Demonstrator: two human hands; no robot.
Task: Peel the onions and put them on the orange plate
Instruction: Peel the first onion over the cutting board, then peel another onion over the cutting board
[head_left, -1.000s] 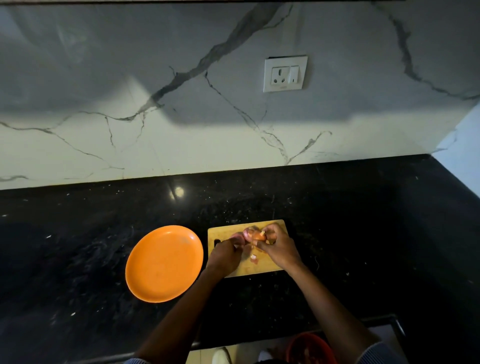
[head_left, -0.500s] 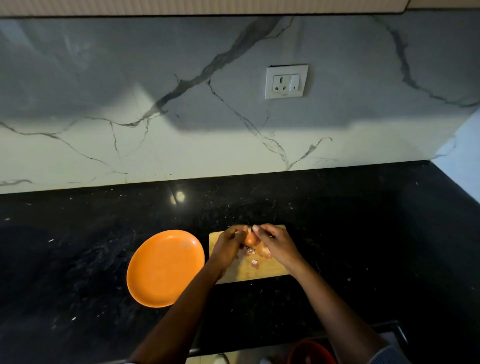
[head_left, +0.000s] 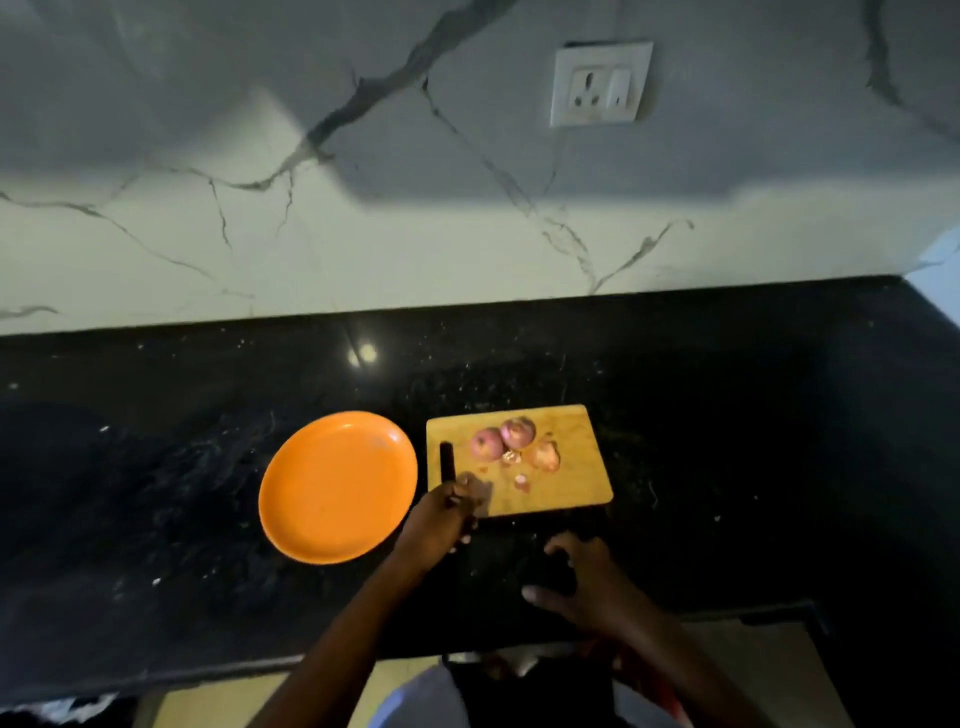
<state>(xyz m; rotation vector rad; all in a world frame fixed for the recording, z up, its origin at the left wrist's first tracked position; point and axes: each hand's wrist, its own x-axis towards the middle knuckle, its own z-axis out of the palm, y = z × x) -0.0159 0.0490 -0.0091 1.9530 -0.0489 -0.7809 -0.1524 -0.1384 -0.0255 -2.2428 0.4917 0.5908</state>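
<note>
Two pinkish onions (head_left: 487, 442) (head_left: 518, 431) lie side by side on the far half of the wooden cutting board (head_left: 576, 493). Loose peel scraps (head_left: 543, 457) lie just right of and in front of them. The orange plate (head_left: 337, 486) sits left of the board with nothing on it. My left hand (head_left: 439, 522) is at the board's near left corner, fingers curled on its edge; blur hides whether it grips anything. My right hand (head_left: 582, 584) hovers over the dark counter in front of the board, fingers spread and holding nothing.
The black stone counter (head_left: 156, 467) runs to a marble wall with a power socket (head_left: 600, 83). The board has a dark handle slot (head_left: 445, 460) on its left side. A sliver of a red bowl (head_left: 675, 699) shows below the counter's front edge, under my right arm.
Both hands have let go of the onion and pulled back toward me. The onions now lie free on the board. The view has shifted closer.
</note>
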